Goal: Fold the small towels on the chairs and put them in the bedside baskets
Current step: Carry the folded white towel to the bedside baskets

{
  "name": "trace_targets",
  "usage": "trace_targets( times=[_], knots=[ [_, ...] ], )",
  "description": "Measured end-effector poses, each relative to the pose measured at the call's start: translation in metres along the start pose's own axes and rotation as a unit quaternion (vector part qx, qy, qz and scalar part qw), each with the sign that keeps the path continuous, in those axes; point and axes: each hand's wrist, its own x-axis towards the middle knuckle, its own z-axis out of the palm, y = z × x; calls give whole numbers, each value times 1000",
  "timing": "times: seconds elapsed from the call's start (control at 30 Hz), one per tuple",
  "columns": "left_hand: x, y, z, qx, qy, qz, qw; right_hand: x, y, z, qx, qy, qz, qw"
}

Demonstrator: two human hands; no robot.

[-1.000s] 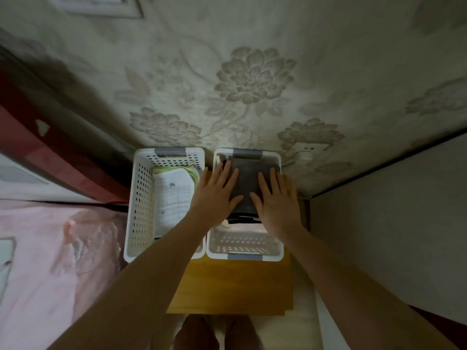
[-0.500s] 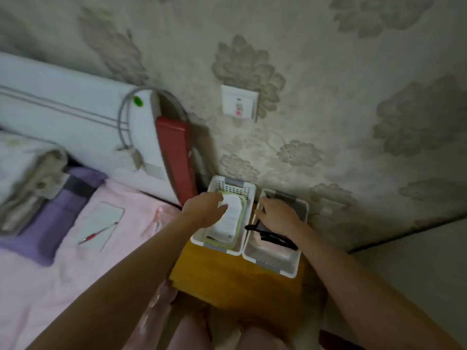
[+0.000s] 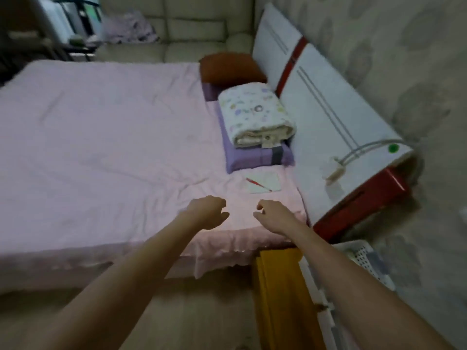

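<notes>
Both hands empty: left hand (image 3: 208,213) and right hand (image 3: 274,215) hang over the pink bed (image 3: 101,127), fingers loosely curled, holding nothing. Risk: no towels or chairs in view, only a white basket (image 3: 364,258) at the right edge beside the yellow nightstand (image 3: 275,286), so the next pickup means turning blind in blurred footage. Room: sofa behind, folded blanket (image 3: 255,114), headboard (image 3: 328,117), floral wall.

Two bare forearms reach over the corner of a bed spread with a pink sheet (image 3: 101,137), the left hand (image 3: 208,213) and right hand (image 3: 274,215) loosely curled and holding nothing. A folded patterned quilt (image 3: 255,114) lies on a purple pillow (image 3: 252,157) by the white headboard (image 3: 328,117). A white perforated basket (image 3: 366,258) sits at lower right, beside a yellow wooden nightstand (image 3: 278,286).
</notes>
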Motion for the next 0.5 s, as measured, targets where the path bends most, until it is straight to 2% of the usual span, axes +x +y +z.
trace_targets(
  times=[0.2, 0.37, 0.5],
  knots=[
    [-140, -190, 28, -76, 42, -189, 978, 27, -217, 55, -95, -68, -177, 977],
    [-284, -346, 66, -122, 47, -324, 937, 6, -419, 138, -140, -93, -298, 940],
    [-389, -442, 92, -175, 60, -403, 896, -23, -553, 200, -179, -105, -381, 901]
  ],
)
